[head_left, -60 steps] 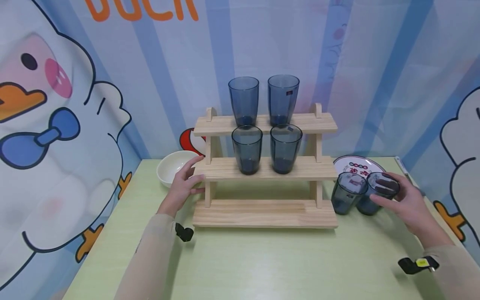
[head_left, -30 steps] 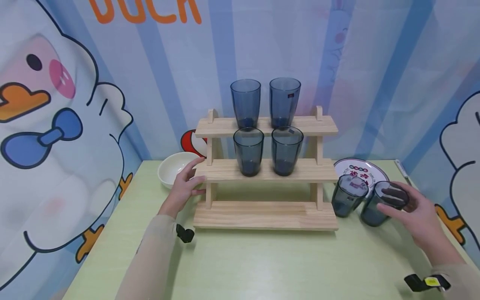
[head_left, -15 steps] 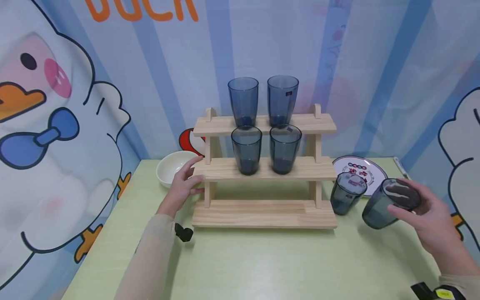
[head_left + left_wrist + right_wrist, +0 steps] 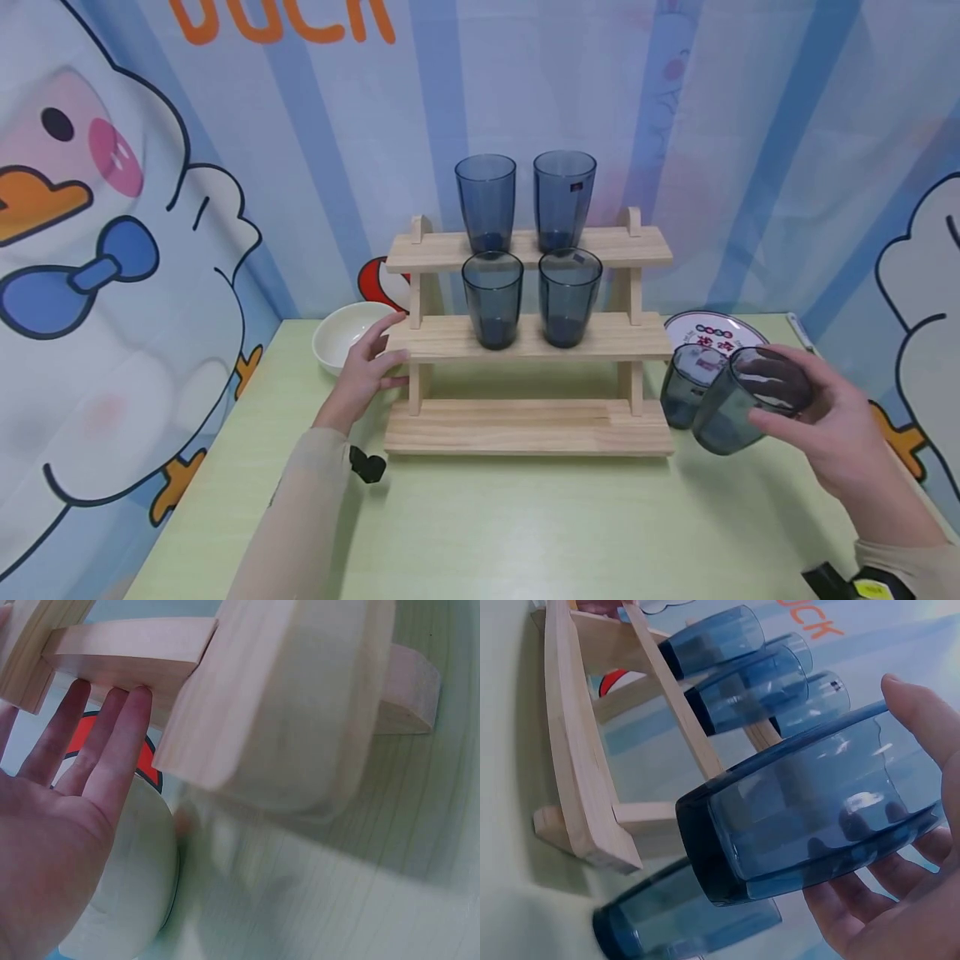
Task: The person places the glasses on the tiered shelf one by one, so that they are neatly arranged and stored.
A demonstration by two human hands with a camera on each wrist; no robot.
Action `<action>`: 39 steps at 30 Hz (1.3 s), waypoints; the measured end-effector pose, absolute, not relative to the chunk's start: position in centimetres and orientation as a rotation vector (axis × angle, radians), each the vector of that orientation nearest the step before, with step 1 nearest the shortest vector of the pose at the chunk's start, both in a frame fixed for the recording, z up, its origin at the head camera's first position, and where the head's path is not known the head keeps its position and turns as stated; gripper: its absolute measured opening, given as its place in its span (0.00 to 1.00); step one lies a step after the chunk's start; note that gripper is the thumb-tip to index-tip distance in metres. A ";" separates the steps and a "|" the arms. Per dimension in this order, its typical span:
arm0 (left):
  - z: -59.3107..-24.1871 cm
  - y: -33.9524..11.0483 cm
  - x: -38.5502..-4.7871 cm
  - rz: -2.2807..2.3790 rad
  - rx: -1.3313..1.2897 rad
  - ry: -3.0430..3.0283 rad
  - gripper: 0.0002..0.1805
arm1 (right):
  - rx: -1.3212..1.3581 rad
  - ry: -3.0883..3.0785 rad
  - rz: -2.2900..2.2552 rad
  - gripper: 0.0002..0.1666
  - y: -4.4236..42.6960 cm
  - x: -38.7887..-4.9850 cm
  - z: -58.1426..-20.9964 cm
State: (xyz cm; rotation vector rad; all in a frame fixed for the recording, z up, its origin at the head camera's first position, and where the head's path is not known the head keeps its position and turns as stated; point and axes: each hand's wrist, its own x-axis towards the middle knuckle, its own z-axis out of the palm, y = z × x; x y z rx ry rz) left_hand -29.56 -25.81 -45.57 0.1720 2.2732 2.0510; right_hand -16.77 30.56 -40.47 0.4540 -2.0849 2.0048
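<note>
My right hand (image 4: 843,433) holds a blue-tinted glass (image 4: 727,417) by its upper part, thumb on one side and fingers on the other. That glass is tilted and raised off the table, in front of a second glass (image 4: 677,392) standing right of the wooden three-tier shelf (image 4: 525,429). My left hand (image 4: 363,379) is at the shelf's left end; in the left wrist view its extended fingers (image 4: 112,761) touch the wooden upright (image 4: 127,656). Two glasses (image 4: 492,300) stand on the middle tier and two glasses (image 4: 486,200) on the top tier. The bottom tier holds nothing.
A white bowl (image 4: 337,333) sits behind my left hand. Behind the glasses at right lies a plate (image 4: 697,325) with red lettering, with a pen-like thing (image 4: 799,329) near it. A duck-print curtain (image 4: 337,167) backs the pale green table (image 4: 525,525).
My right hand lifted the glass off the table, drew it right and toward me, then brought it back left, tilted, before the standing glass. My left hand stayed at the shelf.
</note>
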 end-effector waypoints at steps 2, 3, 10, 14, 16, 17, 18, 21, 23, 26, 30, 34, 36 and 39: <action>-45.5 -25.8 -29.5 2.052 0.169 2.270 0.37 | 0.466 -2.094 2.026 0.45 30.1 -16.9 -40.3; -45.5 -25.7 -29.5 2.052 0.168 2.268 0.37 | 0.469 -2.100 2.037 0.45 29.8 -16.9 -40.2; -45.6 -25.6 -29.7 2.068 0.165 2.258 0.37 | 0.520 -2.169 2.042 0.46 27.3 -17.7 -39.7; -45.7 -25.5 -29.7 2.076 0.169 2.252 0.38 | 0.587 -2.167 2.069 0.46 25.8 -18.2 -39.7; -45.7 -25.5 -29.7 2.079 0.172 2.250 0.38 | 0.610 -2.173 2.070 0.46 25.1 -18.4 -39.8; -45.7 -25.5 -29.7 2.078 0.173 2.250 0.38 | 0.621 -2.183 2.067 0.46 24.7 -18.5 -39.8; -45.7 -25.5 -29.6 2.078 0.175 2.252 0.37 | 0.626 -2.192 2.063 0.46 24.3 -18.6 -39.8; -45.7 -25.5 -29.6 2.075 0.168 2.255 0.37 | 0.639 -2.235 2.035 0.46 23.1 -19.0 -39.9; -45.6 -25.5 -29.6 2.068 0.162 2.261 0.37 | 0.648 -2.274 1.995 0.45 22.3 -19.2 -39.9; -45.5 -25.6 -29.5 2.056 0.154 2.269 0.37 | 0.668 -2.328 1.924 0.46 20.9 -19.7 -40.0; -45.5 -25.7 -29.5 2.053 0.152 2.273 0.36 | 0.689 -2.366 1.875 0.46 19.1 -20.6 -40.4; -45.4 -25.7 -29.5 2.058 0.162 2.271 0.36 | 0.701 -2.397 1.891 0.44 17.3 -21.2 -40.8; -45.4 -25.7 -29.5 2.059 0.166 2.271 0.36 | 0.707 -2.419 1.903 0.44 16.4 -21.5 -40.9; -45.4 -25.7 -29.5 2.059 0.168 2.270 0.36 | 0.713 -2.444 1.899 0.45 15.0 -21.8 -41.1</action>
